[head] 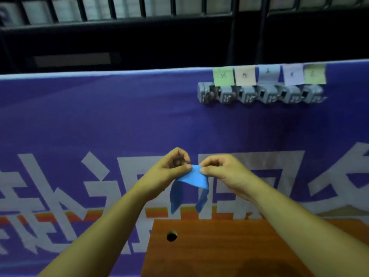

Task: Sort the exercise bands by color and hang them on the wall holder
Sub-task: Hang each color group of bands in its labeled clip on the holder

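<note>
left hand (pixel 169 168) and right hand (pixel 221 170) each pinch top edge of blue band (pixel 192 179), loop hanging above wooden table (pixel 219 246). keep loop spread, carry up-right to wall holder (pixel 259 94) (colour labels (pixel 268 74) unreadable), match blue tag, slip over hook.

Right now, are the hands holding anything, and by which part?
Both hold one blue exercise band by its top edge: left hand pinches the left end, right hand the right; the loop hangs below.
</note>
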A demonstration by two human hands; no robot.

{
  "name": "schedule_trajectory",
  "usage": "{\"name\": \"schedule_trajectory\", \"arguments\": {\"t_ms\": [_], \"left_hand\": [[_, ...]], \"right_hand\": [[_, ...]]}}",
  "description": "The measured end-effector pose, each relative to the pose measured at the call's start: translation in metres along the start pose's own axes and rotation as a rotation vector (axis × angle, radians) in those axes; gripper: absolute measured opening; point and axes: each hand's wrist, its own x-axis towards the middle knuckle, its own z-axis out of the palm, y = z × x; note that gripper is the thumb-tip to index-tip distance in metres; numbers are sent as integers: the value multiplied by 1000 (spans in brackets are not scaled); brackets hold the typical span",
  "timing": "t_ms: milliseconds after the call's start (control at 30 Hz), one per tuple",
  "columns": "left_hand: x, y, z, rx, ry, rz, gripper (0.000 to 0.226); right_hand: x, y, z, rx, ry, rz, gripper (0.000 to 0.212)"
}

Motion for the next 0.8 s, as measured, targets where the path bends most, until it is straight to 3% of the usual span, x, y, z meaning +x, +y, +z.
{"name": "schedule_trajectory", "arguments": {"t_ms": [300,433,633,800], "left_hand": [[54,59,7,80,-170,83,37],[70,77,12,170,-191,86,33],[93,87,27,178,-141,143,24],[112,90,44,191,-150,175,24]], "right_hand": [[19,-42,-58,67,144,-149,5],[19,-54,-84,54,153,-191,1],[8,-60,-114,-175,58,-161,26],[6,-51,-132,-425,95,-167,35]]}}
